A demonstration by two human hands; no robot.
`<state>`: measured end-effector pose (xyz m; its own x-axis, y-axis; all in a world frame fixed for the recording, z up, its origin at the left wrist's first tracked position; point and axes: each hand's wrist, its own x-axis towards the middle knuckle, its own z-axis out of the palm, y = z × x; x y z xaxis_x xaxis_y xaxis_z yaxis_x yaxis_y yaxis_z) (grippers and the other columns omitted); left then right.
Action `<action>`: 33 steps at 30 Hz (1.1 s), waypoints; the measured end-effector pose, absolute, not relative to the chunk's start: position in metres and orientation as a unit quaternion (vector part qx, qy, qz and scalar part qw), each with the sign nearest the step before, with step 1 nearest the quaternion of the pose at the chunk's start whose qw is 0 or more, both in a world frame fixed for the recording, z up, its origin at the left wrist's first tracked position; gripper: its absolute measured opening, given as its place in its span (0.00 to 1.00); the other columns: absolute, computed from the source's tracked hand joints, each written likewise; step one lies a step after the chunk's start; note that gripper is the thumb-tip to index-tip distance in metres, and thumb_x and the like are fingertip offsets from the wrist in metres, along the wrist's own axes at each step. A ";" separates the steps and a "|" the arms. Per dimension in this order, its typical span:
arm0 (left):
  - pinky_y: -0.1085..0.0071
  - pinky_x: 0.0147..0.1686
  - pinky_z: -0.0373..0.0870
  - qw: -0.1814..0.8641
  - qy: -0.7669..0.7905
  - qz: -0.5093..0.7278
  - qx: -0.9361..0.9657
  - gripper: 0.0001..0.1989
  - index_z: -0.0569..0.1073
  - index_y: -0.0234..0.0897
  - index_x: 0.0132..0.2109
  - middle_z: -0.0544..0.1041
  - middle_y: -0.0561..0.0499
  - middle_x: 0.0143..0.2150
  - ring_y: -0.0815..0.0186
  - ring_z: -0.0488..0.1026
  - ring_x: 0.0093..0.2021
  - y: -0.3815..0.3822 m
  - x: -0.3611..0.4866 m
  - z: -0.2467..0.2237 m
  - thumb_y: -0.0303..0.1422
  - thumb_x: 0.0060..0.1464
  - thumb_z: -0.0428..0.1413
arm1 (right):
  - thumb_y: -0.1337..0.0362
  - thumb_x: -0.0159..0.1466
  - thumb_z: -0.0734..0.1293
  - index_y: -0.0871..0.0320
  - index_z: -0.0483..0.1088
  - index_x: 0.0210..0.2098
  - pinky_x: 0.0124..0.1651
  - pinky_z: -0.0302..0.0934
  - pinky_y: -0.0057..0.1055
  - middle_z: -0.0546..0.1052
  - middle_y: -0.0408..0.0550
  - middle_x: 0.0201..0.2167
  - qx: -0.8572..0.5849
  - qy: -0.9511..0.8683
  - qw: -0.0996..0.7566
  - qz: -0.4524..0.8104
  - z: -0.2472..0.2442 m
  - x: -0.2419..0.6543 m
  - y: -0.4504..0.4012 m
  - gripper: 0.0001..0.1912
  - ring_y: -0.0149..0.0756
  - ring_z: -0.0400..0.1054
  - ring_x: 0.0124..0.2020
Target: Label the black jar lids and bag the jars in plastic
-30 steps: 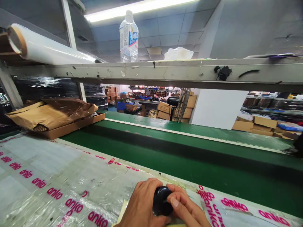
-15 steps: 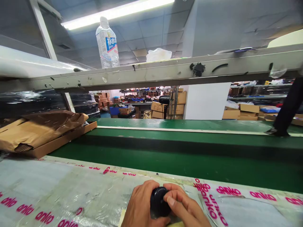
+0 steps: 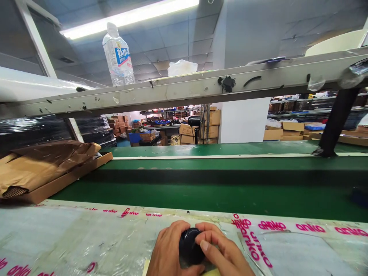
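A round, glossy black disc-like piece [image 3: 189,247] is between my two hands, low in the head view; its exact kind does not show. My left hand [image 3: 168,251] curls around its left side, with fingers over the top and the thumb below. On the right, my right hand [image 3: 222,249] pinches at its upper right edge with thumb and forefinger. Something pale yellow [image 3: 211,272] shows partly beneath the hands. Under them is a work surface [image 3: 120,237] covered in clear plastic and pink "anko" tape.
Beyond the surface runs a green conveyor belt [image 3: 184,195]. A cardboard tray with brown paper packaging [image 3: 48,168] stands at left. Overhead crosses a metal shelf rail [image 3: 161,92] bearing a plastic bottle [image 3: 118,57]. A black post [image 3: 335,122] rises at right.
The view has turned slightly to the right, so the surroundings sit further left. Both hands stay on the black piece, with the right fingers shifted slightly over it.
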<state>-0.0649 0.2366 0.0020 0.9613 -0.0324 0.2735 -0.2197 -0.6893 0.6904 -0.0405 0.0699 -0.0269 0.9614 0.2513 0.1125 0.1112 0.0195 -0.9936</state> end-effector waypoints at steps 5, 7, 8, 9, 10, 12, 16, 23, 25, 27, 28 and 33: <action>0.58 0.50 0.71 0.384 -0.069 0.119 0.913 0.20 0.75 0.43 0.44 0.78 0.52 0.49 0.54 0.74 0.49 0.236 -0.065 0.001 0.26 0.42 0.66 | 0.48 0.63 0.66 0.52 0.79 0.33 0.59 0.59 0.40 0.74 0.51 0.55 -0.702 -0.136 0.698 0.038 -0.029 -0.042 0.070 0.16 0.48 0.67 0.59; 0.58 0.50 0.71 0.384 -0.066 0.121 0.913 0.19 0.75 0.43 0.43 0.78 0.52 0.49 0.54 0.74 0.49 0.236 -0.065 0.001 0.27 0.42 0.66 | 0.49 0.64 0.66 0.51 0.79 0.35 0.59 0.60 0.39 0.74 0.51 0.55 -0.704 -0.142 0.695 0.029 -0.031 -0.042 0.069 0.15 0.48 0.67 0.59; 0.59 0.49 0.71 0.384 -0.064 0.124 0.913 0.18 0.74 0.43 0.42 0.78 0.52 0.49 0.54 0.74 0.49 0.236 -0.064 0.001 0.27 0.42 0.66 | 0.49 0.64 0.66 0.51 0.79 0.36 0.59 0.60 0.39 0.73 0.51 0.55 -0.704 -0.145 0.694 0.024 -0.033 -0.042 0.069 0.14 0.47 0.67 0.59; 0.59 0.50 0.72 0.383 -0.065 0.128 0.913 0.18 0.74 0.43 0.42 0.78 0.53 0.49 0.55 0.75 0.49 0.236 -0.064 0.001 0.27 0.42 0.67 | 0.50 0.64 0.66 0.50 0.79 0.36 0.59 0.61 0.39 0.73 0.51 0.55 -0.705 -0.150 0.693 0.018 -0.035 -0.042 0.069 0.14 0.47 0.67 0.59; 0.59 0.50 0.72 0.382 -0.066 0.131 0.913 0.18 0.74 0.44 0.42 0.78 0.53 0.49 0.55 0.75 0.49 0.237 -0.064 0.000 0.27 0.42 0.67 | 0.50 0.65 0.66 0.50 0.79 0.37 0.58 0.62 0.39 0.73 0.51 0.55 -0.707 -0.156 0.690 0.011 -0.036 -0.041 0.069 0.14 0.46 0.68 0.58; 0.60 0.50 0.72 0.378 -0.071 0.132 0.914 0.19 0.74 0.44 0.43 0.78 0.53 0.48 0.56 0.75 0.49 0.237 -0.063 -0.001 0.27 0.42 0.67 | 0.51 0.66 0.65 0.50 0.79 0.37 0.57 0.64 0.38 0.74 0.52 0.55 -0.718 -0.169 0.675 -0.010 -0.041 -0.040 0.069 0.14 0.46 0.68 0.58; 0.59 0.49 0.73 0.361 -0.079 0.131 0.920 0.18 0.74 0.44 0.43 0.79 0.52 0.47 0.56 0.76 0.47 0.238 -0.062 -0.005 0.29 0.43 0.67 | 0.55 0.68 0.63 0.50 0.80 0.41 0.58 0.65 0.38 0.74 0.53 0.55 -0.761 -0.189 0.616 -0.079 -0.048 -0.040 0.068 0.13 0.44 0.70 0.57; 0.58 0.50 0.75 0.346 -0.100 0.156 0.920 0.24 0.73 0.43 0.48 0.79 0.50 0.50 0.54 0.76 0.49 0.243 -0.059 -0.014 0.28 0.42 0.67 | 0.58 0.68 0.63 0.51 0.81 0.43 0.57 0.67 0.38 0.77 0.52 0.54 -0.789 -0.190 0.559 -0.173 -0.046 -0.044 0.067 0.14 0.45 0.72 0.55; 0.56 0.51 0.76 0.339 -0.108 0.148 0.923 0.27 0.73 0.43 0.50 0.78 0.49 0.51 0.53 0.76 0.50 0.246 -0.058 -0.016 0.27 0.41 0.67 | 0.57 0.68 0.63 0.51 0.81 0.43 0.56 0.67 0.38 0.77 0.52 0.54 -0.786 -0.163 0.572 -0.169 -0.041 -0.045 0.067 0.14 0.46 0.71 0.56; 0.56 0.51 0.76 0.331 -0.111 0.145 0.926 0.27 0.72 0.44 0.50 0.78 0.49 0.52 0.52 0.76 0.51 0.248 -0.058 -0.017 0.26 0.41 0.67 | 0.55 0.66 0.64 0.51 0.80 0.46 0.51 0.69 0.38 0.76 0.52 0.55 -0.779 -0.137 0.595 -0.145 -0.037 -0.045 0.067 0.15 0.47 0.71 0.55; 0.56 0.51 0.76 0.327 -0.114 0.147 0.927 0.27 0.72 0.44 0.50 0.78 0.49 0.53 0.52 0.76 0.51 0.248 -0.058 -0.016 0.27 0.42 0.67 | 0.55 0.64 0.65 0.52 0.78 0.48 0.47 0.70 0.37 0.76 0.52 0.55 -0.774 -0.124 0.608 -0.124 -0.034 -0.044 0.068 0.16 0.47 0.71 0.54; 0.54 0.55 0.74 0.308 -0.148 0.127 0.931 0.24 0.71 0.45 0.50 0.79 0.53 0.50 0.54 0.77 0.49 0.246 -0.056 -0.012 0.29 0.45 0.67 | 0.57 0.56 0.69 0.55 0.75 0.45 0.45 0.67 0.42 0.80 0.49 0.44 -0.773 -0.116 0.624 0.004 -0.024 -0.038 0.071 0.17 0.46 0.74 0.42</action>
<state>-0.0562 0.2465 -0.0119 0.9241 -0.1970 0.3276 -0.3534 -0.7666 0.5361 -0.0384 0.0706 -0.0242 0.9731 0.1846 0.1378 0.1735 -0.1942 -0.9655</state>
